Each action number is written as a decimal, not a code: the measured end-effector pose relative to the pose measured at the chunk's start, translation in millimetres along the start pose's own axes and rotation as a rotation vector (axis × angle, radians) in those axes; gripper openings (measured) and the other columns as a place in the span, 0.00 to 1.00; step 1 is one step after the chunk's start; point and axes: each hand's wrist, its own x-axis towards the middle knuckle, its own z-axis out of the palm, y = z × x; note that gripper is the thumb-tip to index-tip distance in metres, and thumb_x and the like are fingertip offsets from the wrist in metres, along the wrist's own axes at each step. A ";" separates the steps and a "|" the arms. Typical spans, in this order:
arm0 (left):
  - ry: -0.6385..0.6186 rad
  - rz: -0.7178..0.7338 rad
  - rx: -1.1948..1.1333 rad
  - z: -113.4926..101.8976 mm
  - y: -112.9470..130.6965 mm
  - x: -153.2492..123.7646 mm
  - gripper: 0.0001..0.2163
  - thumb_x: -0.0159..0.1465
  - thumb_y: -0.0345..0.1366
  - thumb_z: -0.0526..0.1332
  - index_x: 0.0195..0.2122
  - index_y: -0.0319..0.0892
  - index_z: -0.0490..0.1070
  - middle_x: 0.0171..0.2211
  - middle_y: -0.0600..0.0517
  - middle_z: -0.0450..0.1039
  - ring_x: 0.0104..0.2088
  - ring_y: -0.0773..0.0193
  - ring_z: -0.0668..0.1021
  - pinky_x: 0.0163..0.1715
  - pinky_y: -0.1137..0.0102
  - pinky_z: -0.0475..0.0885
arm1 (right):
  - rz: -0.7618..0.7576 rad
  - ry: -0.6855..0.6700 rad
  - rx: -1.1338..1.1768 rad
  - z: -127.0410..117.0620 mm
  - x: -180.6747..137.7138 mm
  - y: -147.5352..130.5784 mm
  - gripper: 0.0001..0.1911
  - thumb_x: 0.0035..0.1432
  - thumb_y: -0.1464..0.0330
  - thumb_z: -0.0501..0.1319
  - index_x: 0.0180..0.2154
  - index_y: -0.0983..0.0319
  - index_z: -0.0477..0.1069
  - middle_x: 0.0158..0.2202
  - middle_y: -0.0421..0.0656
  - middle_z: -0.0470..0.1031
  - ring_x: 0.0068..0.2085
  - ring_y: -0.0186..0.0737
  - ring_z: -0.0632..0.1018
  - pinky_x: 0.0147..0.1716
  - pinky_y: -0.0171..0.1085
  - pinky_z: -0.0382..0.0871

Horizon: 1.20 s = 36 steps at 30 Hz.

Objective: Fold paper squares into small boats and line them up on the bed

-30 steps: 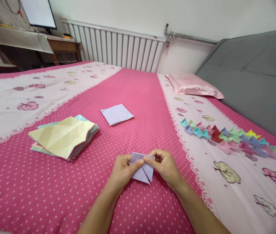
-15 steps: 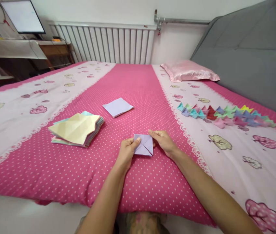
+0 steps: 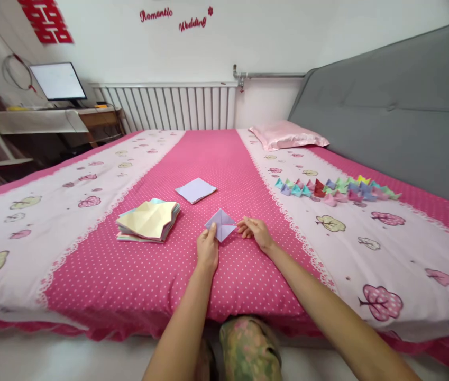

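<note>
A folded lilac origami paper (image 3: pixel 221 224) is held up over the pink dotted bedspread, turned so that it looks like a diamond, with fold lines meeting near its middle. My left hand (image 3: pixel 207 248) pinches its left side, thumb on top. At its right corner is my right hand (image 3: pixel 256 232), with loosely bent fingers a little apart; whether a fingertip touches the corner is hard to see. Beyond the hands lies a stack of lilac paper squares (image 3: pixel 196 190). To the left sits a pile of creased papers (image 3: pixel 148 221), pale yellow on top.
Several small folded paper pieces (image 3: pixel 341 187) in many colours stand in rows on the right of the bedspread (image 3: pixel 216 159). A pink pillow (image 3: pixel 287 136) rests by the grey headboard (image 3: pixel 391 90). A radiator (image 3: pixel 168 108) and a desk with a monitor (image 3: pixel 58 81) are at the back.
The lilac paper has been turned from a square-on position to a diamond. My right hand has shifted from its upper right corner to beside its right point. The camera view has tilted up.
</note>
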 end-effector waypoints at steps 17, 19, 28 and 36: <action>0.064 -0.012 0.076 -1.1 1.3 15.0 0.08 0.45 0.30 0.67 0.27 0.35 0.72 0.26 0.51 0.75 0.28 0.69 0.76 0.35 0.73 0.69 | -0.060 -0.017 -0.122 6.7 4.0 -3.9 0.23 0.50 0.51 0.56 0.26 0.66 0.74 0.22 0.43 0.74 0.19 0.32 0.70 0.20 0.32 0.63; 0.075 -0.014 0.094 -1.0 2.1 15.8 0.08 0.45 0.28 0.67 0.27 0.35 0.71 0.26 0.51 0.75 0.27 0.69 0.76 0.34 0.74 0.69 | -0.061 -0.016 -0.125 6.8 4.8 -3.9 0.23 0.49 0.51 0.57 0.26 0.66 0.74 0.22 0.43 0.74 0.20 0.32 0.70 0.20 0.32 0.63; 0.118 -0.026 0.131 5.3 7.3 17.1 0.06 0.46 0.23 0.65 0.25 0.36 0.70 0.24 0.53 0.74 0.26 0.72 0.75 0.32 0.77 0.69 | -0.073 -0.027 -0.080 4.9 9.2 -3.6 0.22 0.51 0.52 0.55 0.25 0.64 0.74 0.21 0.41 0.73 0.19 0.32 0.70 0.21 0.32 0.63; 0.078 -0.122 0.136 14.6 17.1 23.7 0.06 0.52 0.19 0.59 0.26 0.36 0.71 0.25 0.52 0.75 0.27 0.72 0.76 0.33 0.79 0.70 | -0.084 0.004 0.003 7.0 8.4 -16.5 0.17 0.40 0.57 0.66 0.32 0.61 0.74 0.26 0.37 0.76 0.26 0.32 0.74 0.27 0.31 0.67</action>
